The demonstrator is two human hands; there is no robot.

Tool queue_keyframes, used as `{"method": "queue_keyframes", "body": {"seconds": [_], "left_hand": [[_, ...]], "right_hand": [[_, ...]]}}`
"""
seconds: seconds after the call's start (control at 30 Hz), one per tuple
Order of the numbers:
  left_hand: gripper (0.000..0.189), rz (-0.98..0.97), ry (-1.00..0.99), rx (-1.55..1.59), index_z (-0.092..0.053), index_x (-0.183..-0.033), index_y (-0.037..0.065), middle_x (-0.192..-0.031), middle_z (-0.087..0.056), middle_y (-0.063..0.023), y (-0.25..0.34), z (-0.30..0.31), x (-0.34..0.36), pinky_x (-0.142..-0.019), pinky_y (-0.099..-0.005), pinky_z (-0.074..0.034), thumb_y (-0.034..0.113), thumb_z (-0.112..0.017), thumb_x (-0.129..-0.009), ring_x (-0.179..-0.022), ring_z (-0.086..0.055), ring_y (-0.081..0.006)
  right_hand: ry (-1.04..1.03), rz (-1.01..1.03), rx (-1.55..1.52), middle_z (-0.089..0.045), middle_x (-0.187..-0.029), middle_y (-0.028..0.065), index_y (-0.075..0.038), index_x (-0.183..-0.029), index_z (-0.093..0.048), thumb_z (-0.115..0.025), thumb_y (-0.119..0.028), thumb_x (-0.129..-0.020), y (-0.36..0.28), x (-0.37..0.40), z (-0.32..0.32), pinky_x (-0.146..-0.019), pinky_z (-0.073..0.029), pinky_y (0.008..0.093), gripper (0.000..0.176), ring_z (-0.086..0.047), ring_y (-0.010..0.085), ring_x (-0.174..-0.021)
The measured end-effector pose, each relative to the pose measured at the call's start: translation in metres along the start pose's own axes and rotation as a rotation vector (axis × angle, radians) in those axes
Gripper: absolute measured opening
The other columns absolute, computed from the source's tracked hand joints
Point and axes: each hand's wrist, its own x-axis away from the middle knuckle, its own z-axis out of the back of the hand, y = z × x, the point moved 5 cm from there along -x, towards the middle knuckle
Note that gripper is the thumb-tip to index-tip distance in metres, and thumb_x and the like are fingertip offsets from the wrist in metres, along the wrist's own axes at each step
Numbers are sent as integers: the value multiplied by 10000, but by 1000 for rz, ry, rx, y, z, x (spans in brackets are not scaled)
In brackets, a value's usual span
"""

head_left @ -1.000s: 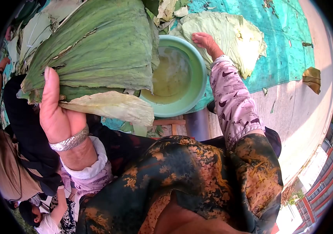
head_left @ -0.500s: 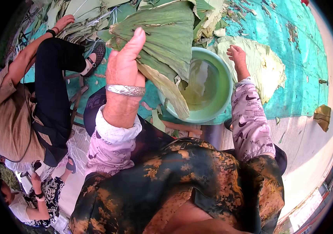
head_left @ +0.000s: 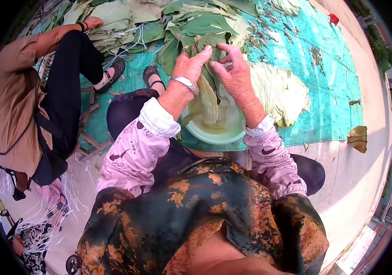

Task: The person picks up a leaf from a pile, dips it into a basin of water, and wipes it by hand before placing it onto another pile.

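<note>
Well, from over the worker's head I see the left hand (head_left: 187,68) pinching a bunch of big leaves (head_left: 210,103) near its gathered upper end, thumb laid across the folds, while the right hand (head_left: 237,80) is half open beside it, thumb and forefinger spread; whether those fingertips touch the leaf, I cannot tell. The bunch hangs over a pale green basin (head_left: 214,140) with cloudy water in it, close to the near edge of the teal tarp (head_left: 329,124). I'd guess the leaves weigh next to nothing, limp and a bit slick where damp, but papery and quick to split along the veins where dry. Best held, I'd say, at the thick gathered end, with the loose tips supported from beneath and never tugged. To the right of the basin a pale leaf (head_left: 285,91) lies spread out, and dark scraps (head_left: 316,56) litter the tarp towards its far right corner. Along the far left edge, a co-worker's hand (head_left: 93,23) rests by a heap of flat leaves (head_left: 113,19), white ties (head_left: 142,35) trailing over it. Past the tarp's right edge a folded brown piece (head_left: 357,139) sits on sunlit paving (head_left: 342,181); it's open air, buildings beyond.
</note>
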Motion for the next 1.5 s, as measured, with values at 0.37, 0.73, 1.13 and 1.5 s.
{"method": "queue_keyframes", "body": {"seconds": [0.37,0.73,1.13,1.5], "left_hand": [[313,55,-226,-37,-563,-1050,34,-931,-605,-56,-8,-11,1,-712,-295,-495,167,-660,-783,-823,-583,-153],[306,-75,26,-94,-577,-990,-12,-903,-604,-82,-1,4,-7,-695,-324,-456,212,-622,-785,-787,-559,-172],[251,-283,177,119,-588,-979,-19,-903,-627,-125,78,37,-8,-681,-338,-505,178,-567,-826,-780,-623,-240],[234,-398,90,248,-568,-1002,-27,-952,-619,-130,94,39,1,-756,-348,-493,145,-547,-844,-818,-610,-240]], "right_hand": [[-17,-104,-268,-553,-1087,105,-1,-1205,-445,-639,-165,-776,17,13,5,-694,-505,292,498,-581,157,-843],[34,-369,-584,-584,-967,11,-44,-1096,-524,-493,-108,-837,42,24,10,-709,-422,226,269,-521,78,-841],[297,-490,-408,-552,-1065,52,-38,-1167,-480,-473,-109,-847,136,71,83,-766,-435,284,328,-529,150,-913],[18,-205,369,-588,-938,194,-62,-1123,-515,-475,-114,-853,184,118,31,-744,-449,350,277,-568,333,-847]]}}
